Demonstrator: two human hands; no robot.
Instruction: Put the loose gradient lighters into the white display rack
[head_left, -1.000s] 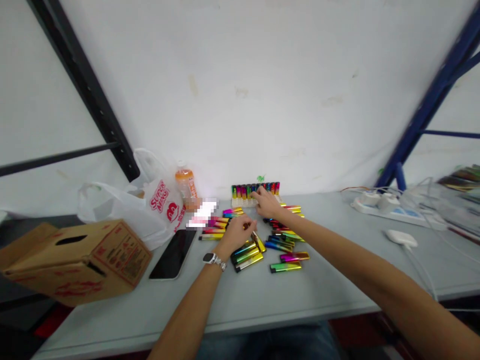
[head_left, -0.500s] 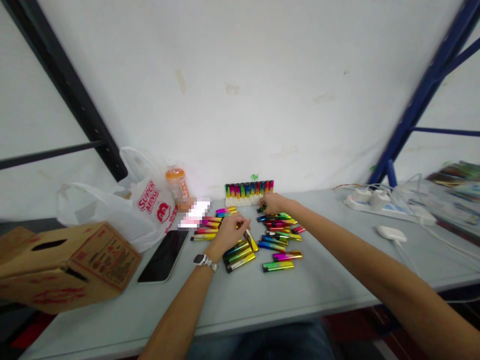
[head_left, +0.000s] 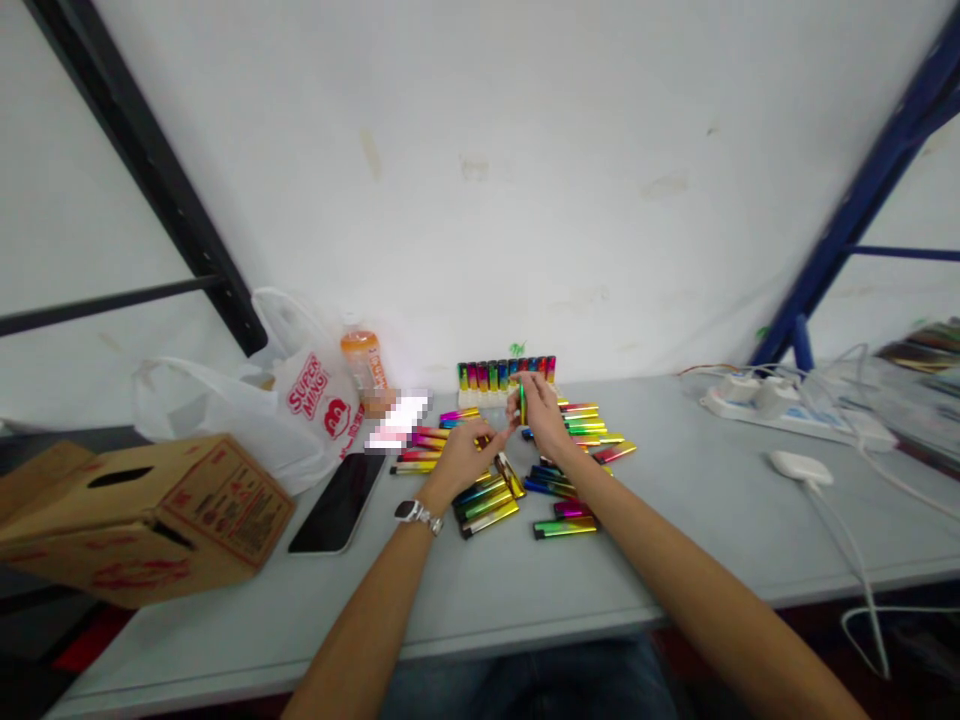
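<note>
a pale grey table (head_left: 480,625) runs along a white wall (head_left: 600,150) that shows a few tan smudges. a black metal post (head_left: 165,200) slants at the left and a blue metal post (head_left: 847,210) at the right. on the right of the table sit a white power strip (head_left: 799,422) with plugs in it and a white adapter (head_left: 801,467) on a cable.

near the wall, a low white holder (head_left: 472,398) keeps a row of shiny multicoloured lighters (head_left: 493,376) standing upright. more loose lighters (head_left: 491,517) lie flat in two clusters in front of it. at the left, a brown cardboard box (head_left: 150,520) with an oval slot stands by a white plastic bag (head_left: 225,410); i cannot tell what is inside either. behind the bag is a bottle (head_left: 361,362) with an orange band, and a dark-screened phone (head_left: 337,505) lies beside the box.

the bag reads "super ming" in red; the red print on the box is too small to read. a green scribble (head_left: 517,349) marks the wall above the row.

the right hand (head_left: 541,412) pinches a green lighter (head_left: 523,402) roughly upright, just in front of the holder. the left hand (head_left: 466,455), wrist in a watch (head_left: 409,511), curls over the left cluster; whether it grips anything, i cannot tell.
</note>
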